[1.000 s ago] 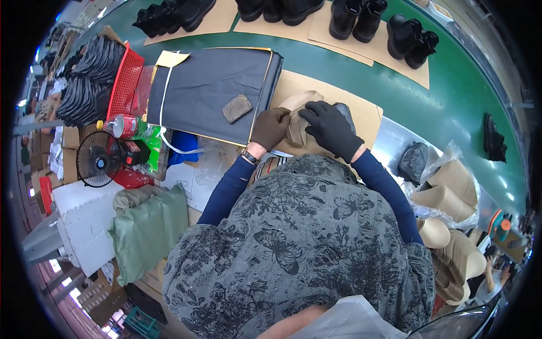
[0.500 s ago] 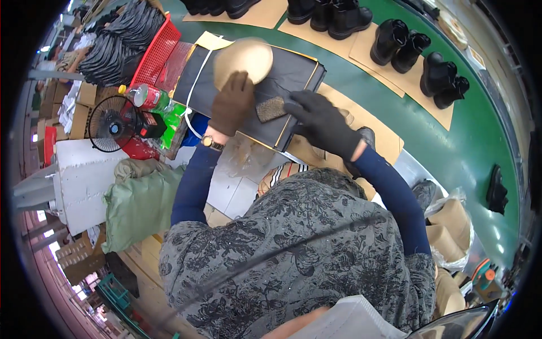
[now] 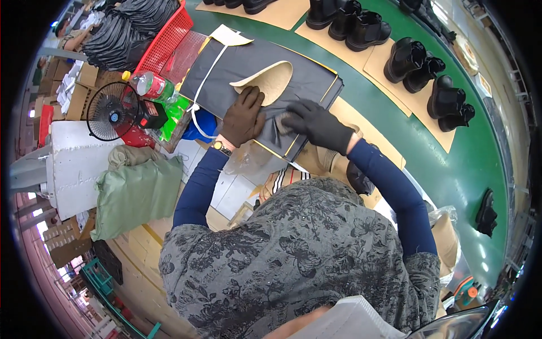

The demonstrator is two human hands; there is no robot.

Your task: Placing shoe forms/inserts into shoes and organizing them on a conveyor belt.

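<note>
On a black sheet-covered stack (image 3: 217, 68) lies a curved tan piece (image 3: 276, 83) shaped like an insole, its edge curling up. My left hand (image 3: 244, 117), in a brown glove, rests at the near left edge of this piece. Its fingers are stretched out and touch the edge, with the thumb apart. My right hand (image 3: 320, 125), in a black glove, is closed over a small rough-textured block pressed on the black sheet. The fingers hide nearly all of that block. The sheet wrinkles between my two hands.
Black shoes (image 3: 366, 31) stand in pairs on cardboard along the green table (image 3: 474, 147). To the left are a red basket (image 3: 169, 42), a plastic bottle (image 3: 153, 86), a small fan (image 3: 114, 113) and a green sack (image 3: 138, 192). A white strap (image 3: 206, 85) crosses the stack.
The tan piece, blurred before, now lies sharper and curled, farther right. My left hand has moved right and nearer. The textured block, plainly seen before, is now mostly covered by my right hand.
</note>
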